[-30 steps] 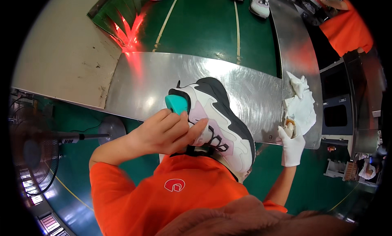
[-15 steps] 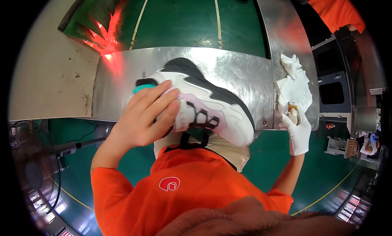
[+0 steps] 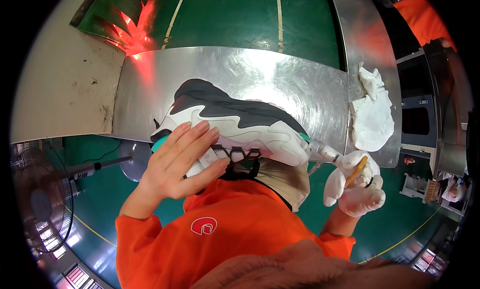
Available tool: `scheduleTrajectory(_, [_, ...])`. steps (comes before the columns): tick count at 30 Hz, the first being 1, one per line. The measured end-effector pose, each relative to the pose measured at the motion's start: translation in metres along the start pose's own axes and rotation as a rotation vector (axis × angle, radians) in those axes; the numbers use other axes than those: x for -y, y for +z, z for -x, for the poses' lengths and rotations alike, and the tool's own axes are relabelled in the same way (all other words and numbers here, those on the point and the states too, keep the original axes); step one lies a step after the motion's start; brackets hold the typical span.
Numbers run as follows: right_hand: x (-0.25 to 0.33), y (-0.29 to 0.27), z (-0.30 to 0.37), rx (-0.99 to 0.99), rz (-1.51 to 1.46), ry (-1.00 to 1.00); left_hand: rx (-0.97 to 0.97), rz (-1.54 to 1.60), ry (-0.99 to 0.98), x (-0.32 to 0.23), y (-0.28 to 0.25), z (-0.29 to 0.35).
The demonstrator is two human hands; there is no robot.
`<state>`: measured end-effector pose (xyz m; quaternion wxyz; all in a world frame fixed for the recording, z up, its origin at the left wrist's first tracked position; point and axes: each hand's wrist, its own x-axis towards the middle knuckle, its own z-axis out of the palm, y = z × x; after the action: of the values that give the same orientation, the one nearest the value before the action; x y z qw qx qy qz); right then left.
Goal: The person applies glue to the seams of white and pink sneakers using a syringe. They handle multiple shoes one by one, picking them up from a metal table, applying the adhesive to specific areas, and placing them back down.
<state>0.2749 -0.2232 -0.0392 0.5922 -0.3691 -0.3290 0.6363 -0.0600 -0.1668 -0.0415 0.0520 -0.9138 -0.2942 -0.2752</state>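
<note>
A white sneaker (image 3: 280, 139) with a thick dark grey sole, lilac panels and black laces lies tilted on its side, sole facing away and toe to the right. My bare left hand (image 3: 182, 161) grips it around the collar and tongue, fingers across the upper. My right hand (image 3: 355, 184), in a white glove, closes on a clear syringe-like applicator (image 3: 324, 151). Its teal tip is at the toe, where sole and upper meet. Along the gloved fingers lies a slim yellow-brown piece (image 3: 356, 171); whether it belongs to the applicator, I cannot tell.
Under the sneaker is a metal bench (image 3: 145, 94). A crumpled white cloth (image 3: 372, 119) rests on the metal strip at right. A cream panel (image 3: 70, 84) borders the left, with a red glow beside it. A black fan (image 3: 42, 204) stands lower left. Another person's orange sleeve (image 3: 425, 19) shows upper right.
My right hand has come from beside the white cloth to the sneaker's toe with the applicator. The sneaker has turned, showing more of its sole edge, with my left hand still on it.
</note>
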Motion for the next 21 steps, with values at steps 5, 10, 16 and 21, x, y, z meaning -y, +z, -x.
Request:
scheduleTrajectory(5, [-0.009, -0.001, -0.013, 0.155, -0.05, -0.071, 0.011, 0.018, -0.022, -0.002, -0.001, -0.001])
scheduleTrajectory(10, [-0.006, 0.003, -0.019, 0.16, 0.021, 0.017, 0.008, 0.029, -0.02, -0.001, 0.001, 0.002])
scheduleTrajectory(16, [0.004, 0.012, -0.026, 0.111, 0.076, 0.068, 0.008, 0.021, 0.011, 0.001, -0.005, 0.0])
scheduleTrajectory(21, [0.021, 0.013, -0.028, 0.132, 0.103, 0.16, -0.018, -0.015, -0.002, 0.0, -0.002, -0.007])
